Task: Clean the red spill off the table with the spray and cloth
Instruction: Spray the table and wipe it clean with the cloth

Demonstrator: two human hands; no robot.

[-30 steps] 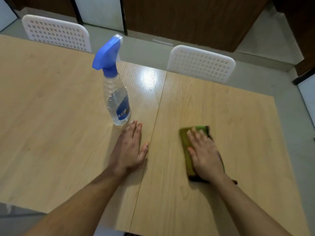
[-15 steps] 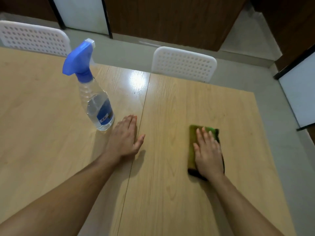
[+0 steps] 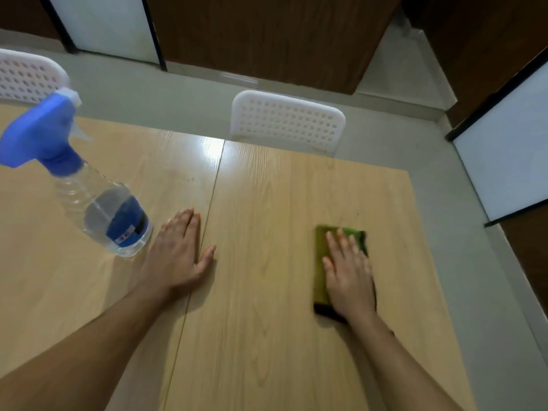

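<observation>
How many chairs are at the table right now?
2: one chair at the far edge, beyond the seam; another chair at far left, partly cut off. More may be out of frame.

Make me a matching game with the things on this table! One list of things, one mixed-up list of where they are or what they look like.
Things:
1. spray bottle
2. cloth
3. left hand
4. chair

Clues:
A. flat on the bare table, beside the bottle
B. white with little holes, behind the table
C. green, under the right hand
D. clear with a blue top

Pairs: 1-D, 2-C, 3-A, 4-B
</observation>
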